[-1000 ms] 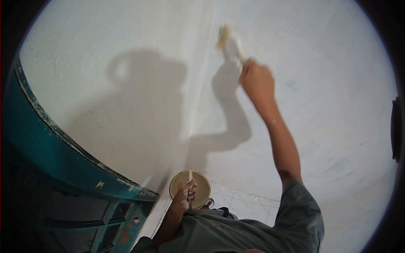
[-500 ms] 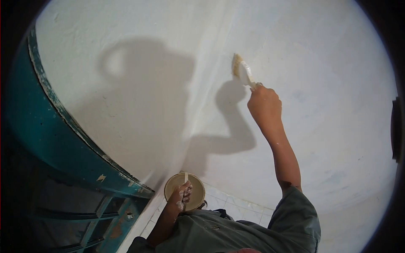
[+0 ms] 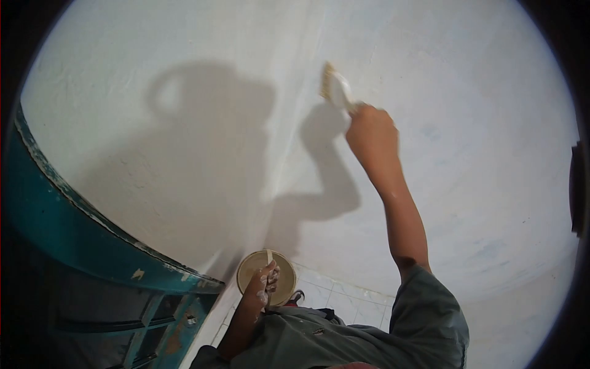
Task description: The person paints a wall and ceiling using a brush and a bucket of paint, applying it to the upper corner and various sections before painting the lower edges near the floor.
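My right hand (image 3: 372,132) is closed round the handle of a paintbrush (image 3: 337,88). Its bristles rest against or very near the white wall (image 3: 430,80), just right of the corner; contact is hard to make out. Low in the view, my left hand (image 3: 263,283), spotted with white paint, grips a pale strip across the mouth of a round bucket (image 3: 249,273), apparently the bucket's handle. Pale beige shows inside the bucket, though the hand covers part of it.
A teal door frame (image 3: 67,190) with chipped paint curves along the left. Below it are dark panes (image 3: 104,307). White floor tiles (image 3: 344,301) lie beneath me. A dark object (image 3: 578,187) sits at the far right edge. My shadow falls across the corner.
My right hand and the paintbrush have moved up and left, closer to the corner. The view has shifted slightly. My left hand still grips the bucket's handle.
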A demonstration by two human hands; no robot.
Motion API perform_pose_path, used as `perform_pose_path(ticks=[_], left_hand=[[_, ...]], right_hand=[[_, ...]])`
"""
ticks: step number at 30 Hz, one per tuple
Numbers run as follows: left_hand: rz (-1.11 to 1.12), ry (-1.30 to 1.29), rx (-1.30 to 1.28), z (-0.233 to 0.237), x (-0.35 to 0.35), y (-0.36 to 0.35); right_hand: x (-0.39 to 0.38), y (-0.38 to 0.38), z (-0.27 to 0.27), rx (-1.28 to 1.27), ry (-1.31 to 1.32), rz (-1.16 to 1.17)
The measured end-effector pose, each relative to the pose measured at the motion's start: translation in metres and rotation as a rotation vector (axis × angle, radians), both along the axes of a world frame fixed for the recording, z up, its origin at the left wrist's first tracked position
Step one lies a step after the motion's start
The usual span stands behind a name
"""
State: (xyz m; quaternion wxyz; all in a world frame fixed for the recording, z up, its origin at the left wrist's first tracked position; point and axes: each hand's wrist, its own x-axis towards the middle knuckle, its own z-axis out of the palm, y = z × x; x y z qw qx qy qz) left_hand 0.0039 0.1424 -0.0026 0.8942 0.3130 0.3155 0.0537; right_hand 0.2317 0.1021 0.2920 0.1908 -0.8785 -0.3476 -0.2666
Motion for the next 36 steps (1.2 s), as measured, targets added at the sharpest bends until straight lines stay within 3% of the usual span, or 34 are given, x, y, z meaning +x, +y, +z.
perform_pose_path(ticks=[4,10,14,20,23,27,33,36], left_hand=[[0.003,-0.024,-0.064,0.003,0.000,0.004],[0.004,0.004,-0.048,-0.006,0.004,0.002],[-0.035,0.022,-0.051,-0.015,-0.004,0.006],[-0.042,0.021,-0.081,-0.020,0.005,0.002],[-0.032,-0.014,-0.081,-0.027,0.006,0.006],[0.005,-0.016,-0.114,-0.018,0.008,0.000],[-0.019,-0.014,-0.069,-0.016,0.005,0.001],[0.031,0.010,-0.045,-0.005,0.003,0.001]], right_hand=[[-0.003,-0.019,0.001,0.121,0.001,-0.081],[-0.004,0.022,-0.024,-0.015,-0.099,-0.018],[-0.009,0.007,-0.044,-0.094,-0.195,-0.012],[0.019,0.028,-0.055,-0.046,-0.297,0.113],[0.013,0.022,-0.070,-0.116,-0.274,0.055],[0.003,0.012,-0.050,-0.165,-0.150,0.009],[-0.002,0.020,-0.049,-0.038,-0.175,0.063],[-0.001,-0.007,-0.053,-0.070,-0.119,-0.028]])
